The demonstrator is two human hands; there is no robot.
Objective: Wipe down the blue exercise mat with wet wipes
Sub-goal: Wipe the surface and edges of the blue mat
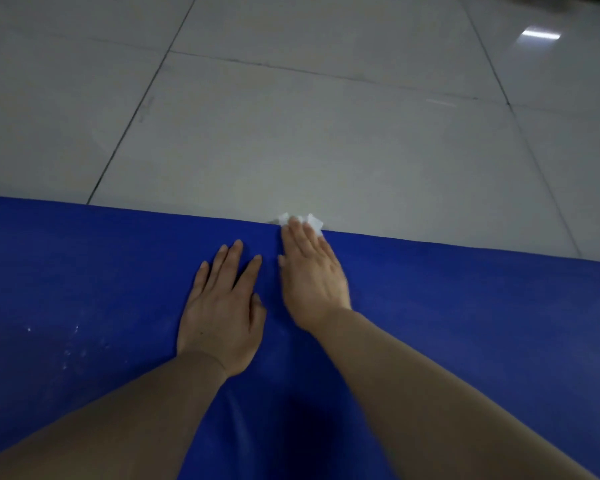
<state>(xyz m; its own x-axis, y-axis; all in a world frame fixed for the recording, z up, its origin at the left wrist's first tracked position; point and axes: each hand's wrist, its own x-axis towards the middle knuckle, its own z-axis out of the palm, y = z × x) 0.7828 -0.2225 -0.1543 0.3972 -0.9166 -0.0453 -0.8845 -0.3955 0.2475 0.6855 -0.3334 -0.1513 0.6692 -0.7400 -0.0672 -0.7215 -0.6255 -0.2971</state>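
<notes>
While both hands lie on the mat, this holds:
Blue mat: spread flat on the grey tiled floor.
Left hand: flat, fingers straight and spread, pressing the mat near its far edge, holding nothing.
Right hand: straight fingers pressing the white wet wipe down.
Wet wipe: at the mat's far edge, poking past the fingertips.
White specks: near the mat's left side.

Both bare forearms reach forward, close together. The left hand lies flat, palm down, fingers straight and slightly spread. The right hand stretches further ahead, fingers straight and together, pressing down.
</notes>
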